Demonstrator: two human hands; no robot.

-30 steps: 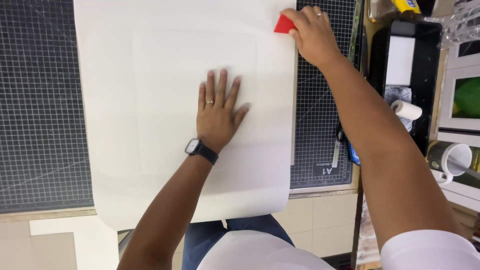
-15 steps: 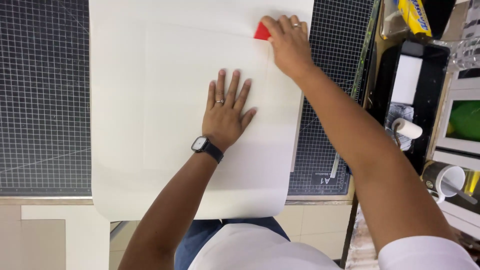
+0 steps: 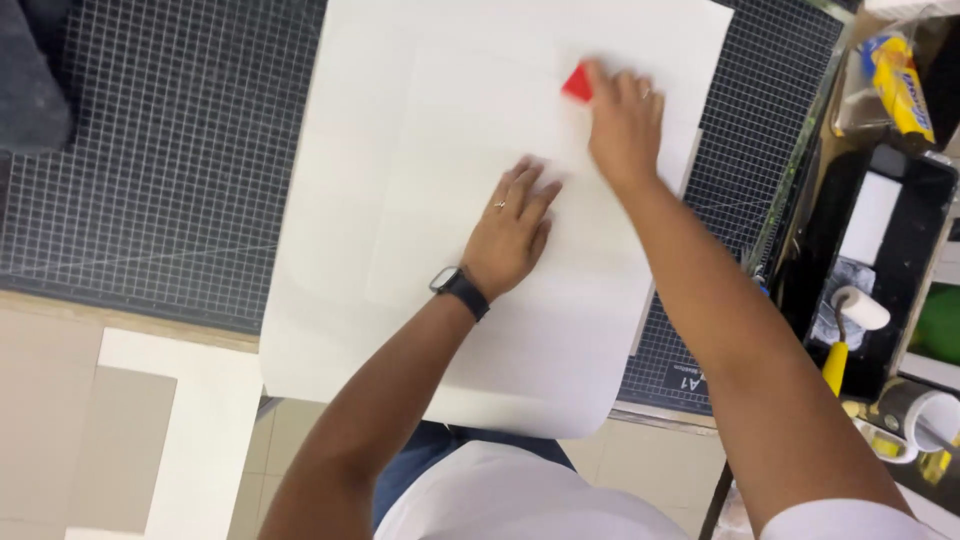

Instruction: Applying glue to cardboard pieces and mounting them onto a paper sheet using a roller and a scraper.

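- Head view, looking straight down: a large white sheet [image 3: 480, 130] lies flat on a dark gridded cutting mat [image 3: 170, 170], taking up the middle of the work surface.
- Sheet condition: plain, unprinted, off-white. A faint rectangular outline shows within it, as of a second layer; which layer lies uppermost cannot be told. The near edge overhangs the front of the bench, with a rounded corner at lower right.
- Left hand [image 3: 510, 225]: palm down, fingers spread and flat on the sheet near its centre. A ring sits on one finger and a dark watch [image 3: 460, 292] on the wrist.
- Right hand [image 3: 625, 120]: pressed on the upper right part of the sheet, fingers closed over a small red scraper [image 3: 577, 82]. Only one red corner shows at the fingertips, touching the sheet; the rest is hidden under the hand.
- The two hands are near each other but apart, the right one further from the body.
- Right of the mat: a black tray [image 3: 905, 200] holding a small white roller with a yellow handle [image 3: 845, 335], a tape roll [image 3: 915, 410] just beside it, and a yellow packet [image 3: 900, 85] further back.
- Lower left: a white board [image 3: 190, 440] lies below the bench edge.
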